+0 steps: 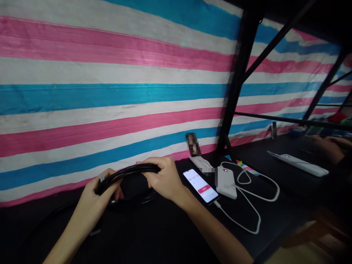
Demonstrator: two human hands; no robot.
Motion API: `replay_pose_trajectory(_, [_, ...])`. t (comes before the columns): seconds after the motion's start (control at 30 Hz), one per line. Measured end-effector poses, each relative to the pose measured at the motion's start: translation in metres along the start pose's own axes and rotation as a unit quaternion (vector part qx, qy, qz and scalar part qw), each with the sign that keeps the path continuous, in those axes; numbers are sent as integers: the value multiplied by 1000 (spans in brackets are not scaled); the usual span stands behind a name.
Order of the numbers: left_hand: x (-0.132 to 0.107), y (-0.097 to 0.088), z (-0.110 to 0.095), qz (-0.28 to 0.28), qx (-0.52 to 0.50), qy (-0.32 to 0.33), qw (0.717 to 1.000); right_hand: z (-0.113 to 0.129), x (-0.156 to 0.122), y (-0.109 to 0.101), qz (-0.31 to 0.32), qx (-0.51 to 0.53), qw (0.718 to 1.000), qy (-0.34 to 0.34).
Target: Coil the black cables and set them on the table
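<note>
Both my hands grip a bundle of black cable point(132, 171) coiled into a loop above a black table point(170, 234). My left hand point(103, 187) is closed round the loop's left end. My right hand point(163, 178) is closed over its right end, fingers wrapped on top. More of the black coil point(137, 200) hangs down to the table between my hands.
A lit smartphone point(200, 186) lies to the right of my right hand, joined by a white cable point(255, 200) to a white power bank point(227, 181). A black metal frame post point(236, 84) stands behind. Another person's hands point(330, 145) work at far right near a white power strip point(299, 164). A striped tarp point(110, 91) forms the back wall.
</note>
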State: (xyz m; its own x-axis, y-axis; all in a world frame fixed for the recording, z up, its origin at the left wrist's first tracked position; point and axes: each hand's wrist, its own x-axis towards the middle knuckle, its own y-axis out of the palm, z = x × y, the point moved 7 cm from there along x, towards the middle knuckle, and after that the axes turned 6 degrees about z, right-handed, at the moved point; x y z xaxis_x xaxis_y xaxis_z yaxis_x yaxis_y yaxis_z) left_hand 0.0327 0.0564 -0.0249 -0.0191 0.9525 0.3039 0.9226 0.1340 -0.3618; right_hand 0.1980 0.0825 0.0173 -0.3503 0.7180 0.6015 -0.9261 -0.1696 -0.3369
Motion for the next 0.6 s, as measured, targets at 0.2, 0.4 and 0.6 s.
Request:
replay_pose_trajectory(0.2, [-3, -4, 1, -19, -48, -12, 999, -1, -2, -1, -13, -22, 1000, 6])
replay_pose_trajectory(0.4, [-2, -3, -4, -3, -44, -5, 999, 0, 1, 4, 5, -37, 999, 5])
replay_pose_trajectory(0.6, [-3, -19, -4, -30, 2, -44, 999, -4, 5, 8, 44, -54, 997, 16])
